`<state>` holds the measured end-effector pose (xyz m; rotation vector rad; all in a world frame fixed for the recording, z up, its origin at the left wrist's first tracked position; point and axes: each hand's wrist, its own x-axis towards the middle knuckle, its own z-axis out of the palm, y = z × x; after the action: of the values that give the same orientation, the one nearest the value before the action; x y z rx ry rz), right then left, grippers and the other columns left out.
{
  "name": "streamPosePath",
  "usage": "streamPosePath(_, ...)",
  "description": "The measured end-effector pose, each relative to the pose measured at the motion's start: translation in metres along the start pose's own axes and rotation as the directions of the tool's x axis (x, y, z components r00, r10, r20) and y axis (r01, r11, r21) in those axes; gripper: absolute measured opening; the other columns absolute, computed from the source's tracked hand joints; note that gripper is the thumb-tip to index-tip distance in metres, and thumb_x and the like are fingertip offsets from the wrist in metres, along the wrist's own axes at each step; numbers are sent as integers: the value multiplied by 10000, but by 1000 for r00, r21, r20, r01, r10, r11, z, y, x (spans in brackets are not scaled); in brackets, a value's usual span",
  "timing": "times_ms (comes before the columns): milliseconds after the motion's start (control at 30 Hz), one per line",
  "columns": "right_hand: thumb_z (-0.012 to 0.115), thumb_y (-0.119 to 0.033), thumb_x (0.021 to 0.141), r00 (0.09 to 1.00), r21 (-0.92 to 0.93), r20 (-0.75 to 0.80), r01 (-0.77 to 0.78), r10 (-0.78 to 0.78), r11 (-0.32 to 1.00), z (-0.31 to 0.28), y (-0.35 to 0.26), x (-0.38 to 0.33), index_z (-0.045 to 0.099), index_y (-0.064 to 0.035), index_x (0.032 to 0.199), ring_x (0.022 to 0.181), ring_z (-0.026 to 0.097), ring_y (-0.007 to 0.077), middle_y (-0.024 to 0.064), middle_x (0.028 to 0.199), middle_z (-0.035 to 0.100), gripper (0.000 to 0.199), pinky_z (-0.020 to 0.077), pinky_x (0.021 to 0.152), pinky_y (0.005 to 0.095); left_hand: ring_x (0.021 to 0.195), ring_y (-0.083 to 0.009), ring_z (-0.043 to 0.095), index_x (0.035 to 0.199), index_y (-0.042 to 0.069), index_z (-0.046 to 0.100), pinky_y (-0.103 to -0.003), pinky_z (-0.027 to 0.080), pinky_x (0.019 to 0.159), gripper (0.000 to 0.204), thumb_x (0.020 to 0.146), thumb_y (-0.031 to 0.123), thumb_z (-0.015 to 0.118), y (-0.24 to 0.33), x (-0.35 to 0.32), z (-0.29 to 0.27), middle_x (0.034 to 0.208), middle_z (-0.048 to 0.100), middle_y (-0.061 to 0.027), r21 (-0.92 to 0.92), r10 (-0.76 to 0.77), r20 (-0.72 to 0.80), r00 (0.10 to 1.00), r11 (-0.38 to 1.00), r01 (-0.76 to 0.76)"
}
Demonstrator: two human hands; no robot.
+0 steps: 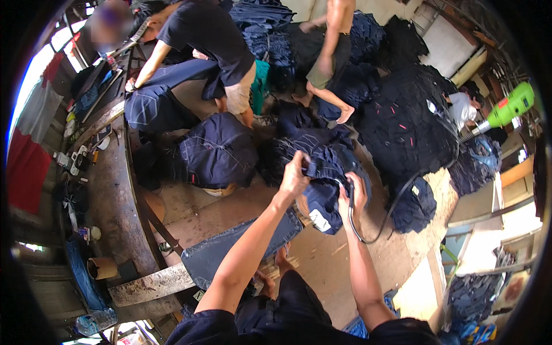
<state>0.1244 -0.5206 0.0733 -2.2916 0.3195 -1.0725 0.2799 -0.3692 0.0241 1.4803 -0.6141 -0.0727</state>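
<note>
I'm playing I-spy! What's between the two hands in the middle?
Dark cloth lies between the left hand and the right hand; the head view shows it.

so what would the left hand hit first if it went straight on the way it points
The bare left hand would probably meet the crumpled heap of dark navy cloth, though depth is unclear here.

The left hand (294, 178) pinches a dark garment (325, 201); the right hand (357, 192) grips one end of a black cable (395, 203) close beside it. The cable loops out to the right and up toward a green power tool (512, 105). To the left stands a long wooden worktop (106, 195), where a co-worker (215, 40) in a black T-shirt bends over dark cloth (158, 108). Another person (339, 23) is farther back, among dark fabric piles (408, 123).
</note>
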Motion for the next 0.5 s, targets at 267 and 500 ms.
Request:
streamPosePath(267,688,75,785,902,74,377,-258,212,963,13,-32,-123,633,-18,1323,1124,657,490,264,1205,640,548,533,983,541,845,-319,727,1018,13,668,-431,558,772,261,773,-75,650,-82,-74,-81,865,720,-200,363,-330,269,905,905,222)
streamPosePath(500,760,32,855,824,328,566,-254,26,910,43,-179,-199,684,-86,1308,1039,727,398,190,1151,709,474,591,904,469,823,-296,688,1026,0,651,-389,557,778,307,745,-101,580,-23,-200,-224,888,722,-166,449,-389,-133,912,797,405)
